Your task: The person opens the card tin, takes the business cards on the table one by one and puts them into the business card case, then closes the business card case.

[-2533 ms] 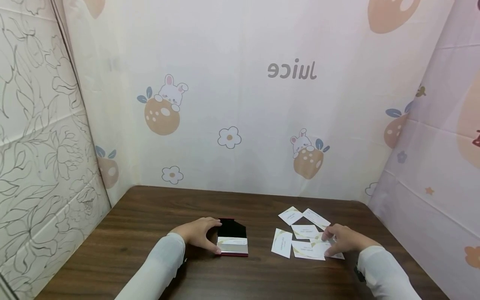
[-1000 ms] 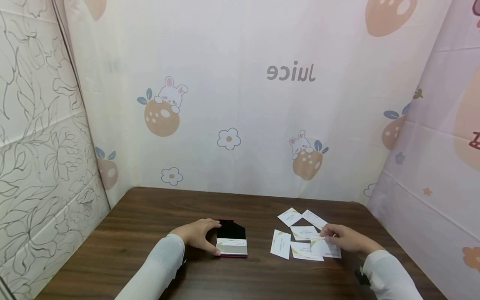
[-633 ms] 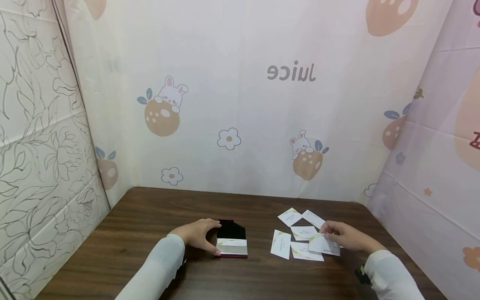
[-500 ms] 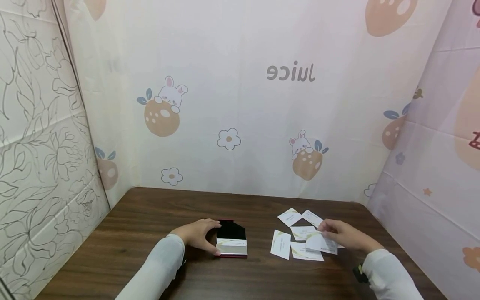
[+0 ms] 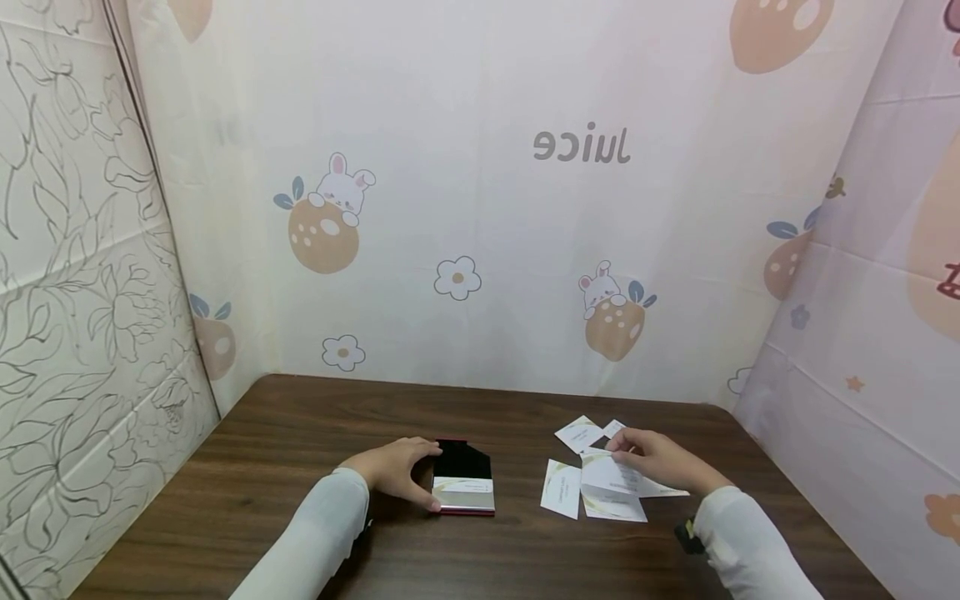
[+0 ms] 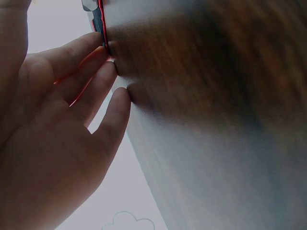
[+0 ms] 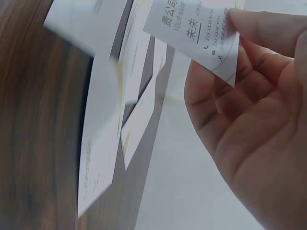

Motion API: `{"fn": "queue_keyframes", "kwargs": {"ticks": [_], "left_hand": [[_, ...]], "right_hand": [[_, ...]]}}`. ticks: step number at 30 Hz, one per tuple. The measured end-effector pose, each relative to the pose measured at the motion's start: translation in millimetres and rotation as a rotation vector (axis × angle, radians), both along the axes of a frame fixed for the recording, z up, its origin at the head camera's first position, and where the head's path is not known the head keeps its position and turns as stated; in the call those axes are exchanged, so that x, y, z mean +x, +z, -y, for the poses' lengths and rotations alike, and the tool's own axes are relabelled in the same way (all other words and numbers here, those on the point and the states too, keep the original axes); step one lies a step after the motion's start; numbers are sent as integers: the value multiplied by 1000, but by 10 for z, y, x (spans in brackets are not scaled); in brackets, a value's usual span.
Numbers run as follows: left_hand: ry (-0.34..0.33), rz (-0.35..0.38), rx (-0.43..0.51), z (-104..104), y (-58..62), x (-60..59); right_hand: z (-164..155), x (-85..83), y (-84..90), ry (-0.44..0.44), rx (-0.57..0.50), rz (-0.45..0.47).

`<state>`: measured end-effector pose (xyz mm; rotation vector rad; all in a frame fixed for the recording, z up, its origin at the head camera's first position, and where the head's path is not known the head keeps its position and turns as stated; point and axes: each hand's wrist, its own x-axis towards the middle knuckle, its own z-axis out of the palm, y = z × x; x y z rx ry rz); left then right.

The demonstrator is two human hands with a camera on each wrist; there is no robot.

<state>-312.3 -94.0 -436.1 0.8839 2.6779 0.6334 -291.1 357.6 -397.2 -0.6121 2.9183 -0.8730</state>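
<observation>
On the table, left of the cards, lies an opened business card case [image 5: 462, 458] with a black lining, a silvery front strip and a red edge; a white card shows in it. My left hand [image 5: 392, 472] holds the case by its left side, thumb at the near corner and fingers at the far corner. The left wrist view shows these fingers [image 6: 108, 72] down by the tabletop along the red edge. My right hand [image 5: 663, 462] pinches a printed business card [image 7: 192, 33] between thumb and fingers, raised and tilted above the other cards.
Several loose business cards lie on the dark wooden table [image 5: 517, 550]: one upright card [image 5: 561, 489] at the left, one slanted card [image 5: 580, 434] at the back, one near card [image 5: 617, 508] partly under the held one. A patterned curtain [image 5: 465, 208] hangs behind.
My right hand has picked one business card off the right of the group and moved it left and slightly away, over the other cards. The left hand and case have stayed put.
</observation>
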Motion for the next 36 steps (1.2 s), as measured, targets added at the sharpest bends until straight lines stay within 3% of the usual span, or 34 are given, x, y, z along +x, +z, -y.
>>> {"fn": "queue_keyframes", "kwargs": {"ticks": [6,14,21,27,36], "left_hand": [[4,4,-7,5,2,-1],[-4,-5,-9,14,14,-3],[-2,1,-11,5,18,9],[-11,-6,-1,0,34,12],[1,0,-4,1,32,1]], "right_hand": [[326,-119,-7,34,-16,-5],[866,-254,-5,146,-83,-42],[1219,-373,-61,172,-92,0],[1467,-454,-153,232,-88,-17],[1832,-469,-208,290,-83,42]]}}
